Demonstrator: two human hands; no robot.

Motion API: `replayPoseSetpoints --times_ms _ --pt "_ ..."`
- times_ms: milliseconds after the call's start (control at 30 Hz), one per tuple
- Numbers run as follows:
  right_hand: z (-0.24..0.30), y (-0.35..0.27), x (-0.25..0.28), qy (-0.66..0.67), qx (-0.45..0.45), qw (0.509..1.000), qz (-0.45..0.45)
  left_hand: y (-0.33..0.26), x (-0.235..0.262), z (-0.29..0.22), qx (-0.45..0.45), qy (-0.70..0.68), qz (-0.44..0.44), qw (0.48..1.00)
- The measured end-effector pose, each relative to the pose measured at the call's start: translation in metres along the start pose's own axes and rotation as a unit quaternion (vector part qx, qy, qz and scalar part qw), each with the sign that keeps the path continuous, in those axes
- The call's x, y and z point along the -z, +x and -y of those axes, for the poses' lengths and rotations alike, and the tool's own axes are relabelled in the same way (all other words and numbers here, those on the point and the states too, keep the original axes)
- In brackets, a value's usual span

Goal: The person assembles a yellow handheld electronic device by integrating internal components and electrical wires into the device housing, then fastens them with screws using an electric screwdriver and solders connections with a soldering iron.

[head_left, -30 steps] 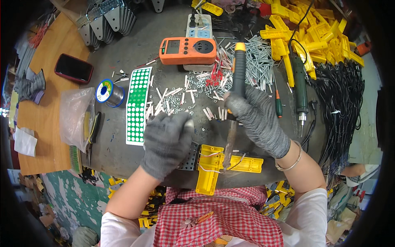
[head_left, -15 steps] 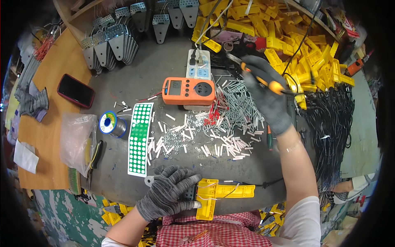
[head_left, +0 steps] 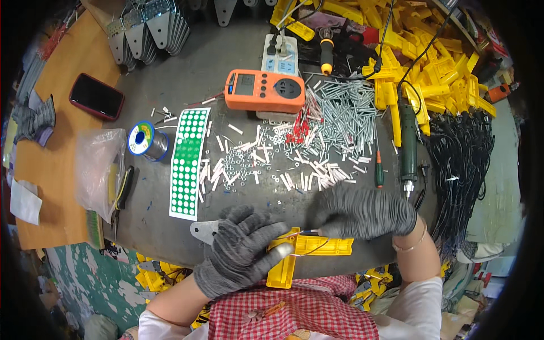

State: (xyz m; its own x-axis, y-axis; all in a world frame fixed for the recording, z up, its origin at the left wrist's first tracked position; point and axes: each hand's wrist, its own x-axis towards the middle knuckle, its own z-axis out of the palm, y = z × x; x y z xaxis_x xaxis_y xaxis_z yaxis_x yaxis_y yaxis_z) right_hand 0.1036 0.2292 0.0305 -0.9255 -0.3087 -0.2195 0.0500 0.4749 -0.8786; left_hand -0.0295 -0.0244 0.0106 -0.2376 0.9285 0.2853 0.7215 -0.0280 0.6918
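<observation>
A yellow plastic housing (head_left: 326, 246) shaped like a T lies at the near table edge, with thin wires across it. My left hand (head_left: 241, 249), in a grey knit glove, holds it down, the thumb on the yellow crosspiece and the fingers over a metal bracket (head_left: 204, 230) whose rounded end sticks out to the left. My right hand (head_left: 368, 214), gloved too and partly blurred, is curled over the housing's right arm, fingertips closed at a wire (head_left: 309, 231). At the back lies a soldering iron (head_left: 326, 54) with a black and orange handle.
Mid-table lie white sleeves (head_left: 331, 175), nuts (head_left: 241, 164), screws (head_left: 348, 119), an orange meter (head_left: 265, 90) and a green-dotted sticker sheet (head_left: 188, 164). Solder wire (head_left: 148, 140) stands left. Rightward are a screwdriver (head_left: 379, 170), an electric screwdriver (head_left: 408, 144), black cords (head_left: 462, 170) and piled yellow housings (head_left: 442, 73).
My right hand has put the soldering iron down at the back and come to the housing's wires. My left hand stays on the housing and bracket. The whole view has shifted slightly.
</observation>
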Motion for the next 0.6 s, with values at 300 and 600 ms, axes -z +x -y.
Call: replayPoseSetpoints --times_ms 300,600 --pt "0.006 -0.023 -0.057 0.189 -0.127 0.954 -0.192 0.003 -0.021 -0.003 -0.021 0.052 -0.026 0.998" --pt "0.03 -0.016 -0.067 0.03 -0.129 0.963 -0.235 0.004 -0.022 -0.002 -0.056 0.059 -0.036 0.996"
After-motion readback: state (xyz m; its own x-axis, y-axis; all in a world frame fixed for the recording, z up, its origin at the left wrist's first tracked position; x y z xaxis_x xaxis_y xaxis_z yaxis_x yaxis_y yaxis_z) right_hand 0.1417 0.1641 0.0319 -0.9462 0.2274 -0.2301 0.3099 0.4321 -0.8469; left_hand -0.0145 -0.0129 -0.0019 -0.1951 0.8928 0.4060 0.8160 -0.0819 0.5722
